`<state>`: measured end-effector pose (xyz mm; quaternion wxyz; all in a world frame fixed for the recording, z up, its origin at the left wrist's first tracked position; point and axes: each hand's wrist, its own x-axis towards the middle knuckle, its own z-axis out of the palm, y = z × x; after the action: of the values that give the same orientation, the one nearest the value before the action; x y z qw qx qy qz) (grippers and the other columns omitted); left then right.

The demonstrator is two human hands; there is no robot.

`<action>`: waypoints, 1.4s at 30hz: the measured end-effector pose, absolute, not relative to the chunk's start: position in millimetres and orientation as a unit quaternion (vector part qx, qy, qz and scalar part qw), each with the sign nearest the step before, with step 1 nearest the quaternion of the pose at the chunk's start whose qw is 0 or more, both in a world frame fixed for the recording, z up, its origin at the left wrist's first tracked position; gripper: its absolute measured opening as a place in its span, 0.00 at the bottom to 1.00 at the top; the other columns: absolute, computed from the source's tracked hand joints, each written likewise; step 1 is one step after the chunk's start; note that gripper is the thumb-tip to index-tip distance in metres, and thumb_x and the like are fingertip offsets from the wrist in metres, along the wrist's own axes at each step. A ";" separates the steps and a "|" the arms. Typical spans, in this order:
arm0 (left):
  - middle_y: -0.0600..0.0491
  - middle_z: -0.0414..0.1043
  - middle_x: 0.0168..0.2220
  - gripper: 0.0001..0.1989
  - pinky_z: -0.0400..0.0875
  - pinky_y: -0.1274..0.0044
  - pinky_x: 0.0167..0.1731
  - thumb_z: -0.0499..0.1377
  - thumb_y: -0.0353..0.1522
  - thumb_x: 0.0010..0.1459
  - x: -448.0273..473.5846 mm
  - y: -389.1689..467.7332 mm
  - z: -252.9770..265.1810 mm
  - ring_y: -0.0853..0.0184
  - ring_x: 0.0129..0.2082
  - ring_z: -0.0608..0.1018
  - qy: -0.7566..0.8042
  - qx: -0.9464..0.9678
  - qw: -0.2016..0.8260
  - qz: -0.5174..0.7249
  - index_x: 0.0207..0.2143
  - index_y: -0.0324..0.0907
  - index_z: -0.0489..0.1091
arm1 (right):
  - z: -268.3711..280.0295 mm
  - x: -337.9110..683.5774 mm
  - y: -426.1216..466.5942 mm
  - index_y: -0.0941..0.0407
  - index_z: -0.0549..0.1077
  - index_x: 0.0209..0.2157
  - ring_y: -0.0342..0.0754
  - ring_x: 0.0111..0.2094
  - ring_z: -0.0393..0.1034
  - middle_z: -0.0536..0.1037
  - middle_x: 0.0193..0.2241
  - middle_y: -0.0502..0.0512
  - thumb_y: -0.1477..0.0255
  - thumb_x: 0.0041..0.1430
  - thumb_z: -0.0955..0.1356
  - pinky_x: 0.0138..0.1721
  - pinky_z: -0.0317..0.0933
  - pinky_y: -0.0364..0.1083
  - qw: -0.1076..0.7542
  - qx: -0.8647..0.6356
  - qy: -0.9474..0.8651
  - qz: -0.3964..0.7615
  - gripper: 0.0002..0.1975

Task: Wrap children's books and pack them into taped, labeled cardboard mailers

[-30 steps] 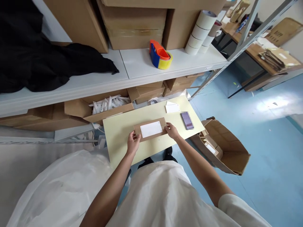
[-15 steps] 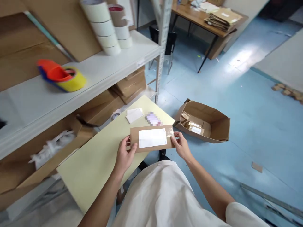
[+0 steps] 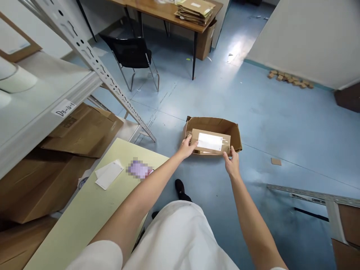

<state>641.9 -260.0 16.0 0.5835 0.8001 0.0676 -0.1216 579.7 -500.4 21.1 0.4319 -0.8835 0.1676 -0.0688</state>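
Note:
A flat brown cardboard box (image 3: 195, 135) with a white label (image 3: 210, 142) and clear tape at its right end is held between my two hands. My left hand (image 3: 187, 147) grips its left end, fingers behind and thumb in front. At the lower right corner, my right hand (image 3: 231, 161) pinches it. The package hangs over the mouth of a large open carton (image 3: 235, 135) on the floor and hides most of what lies inside. White label sheets (image 3: 109, 175) rest on the pale yellow table (image 3: 84, 221) to my left.
Left of me stands a metal shelf (image 3: 73, 95) with folded cardboard (image 3: 81, 131) below. A blurred purple item (image 3: 139, 168) lies on the table. Ahead are a black chair (image 3: 131, 52) and a wooden desk (image 3: 157, 13). Another metal rack (image 3: 306, 194) is at right.
Both hands have carried the flat box from above the yellow table to the right, over the open carton. My view has turned right as well.

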 end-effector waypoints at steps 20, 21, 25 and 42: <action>0.44 0.74 0.46 0.20 0.70 0.74 0.39 0.58 0.34 0.52 348.0 -104.6 68.4 0.64 0.41 0.77 0.351 0.711 0.609 0.029 0.48 0.39 0.68 | 24.9 519.7 -287.4 0.59 0.71 0.44 0.52 0.37 0.74 0.78 0.39 0.63 0.55 0.53 0.65 0.36 0.69 0.48 0.470 -0.796 -0.230 0.304 0.24; 0.44 0.74 0.45 0.19 0.70 0.74 0.39 0.58 0.34 0.52 319.5 -97.0 70.9 0.64 0.41 0.77 0.381 0.698 0.604 0.063 0.47 0.39 0.68 | 29.9 508.5 -264.3 0.59 0.71 0.44 0.52 0.37 0.75 0.78 0.39 0.63 0.55 0.54 0.65 0.36 0.69 0.48 0.453 -0.785 -0.273 0.322 0.24; 0.45 0.74 0.44 0.17 0.70 0.75 0.37 0.57 0.33 0.54 202.9 -76.9 74.7 0.66 0.39 0.77 0.496 0.631 0.557 0.211 0.46 0.40 0.69 | 48.1 443.7 -169.8 0.58 0.71 0.44 0.52 0.38 0.75 0.78 0.40 0.63 0.56 0.54 0.65 0.33 0.69 0.47 0.386 -0.729 -0.420 0.377 0.23; 0.46 0.74 0.42 0.16 0.71 0.71 0.38 0.55 0.36 0.55 -37.3 -172.8 75.8 0.63 0.38 0.77 0.798 0.387 0.290 0.358 0.46 0.41 0.67 | 69.9 120.9 -24.0 0.58 0.70 0.45 0.47 0.32 0.72 0.76 0.30 0.55 0.59 0.59 0.62 0.37 0.65 0.45 0.140 -0.322 -0.750 0.560 0.20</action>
<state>-37.3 -172.8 75.8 0.2903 0.3869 0.7985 0.3584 120.9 -24.0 69.9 0.1400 -0.3221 -0.7500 0.5605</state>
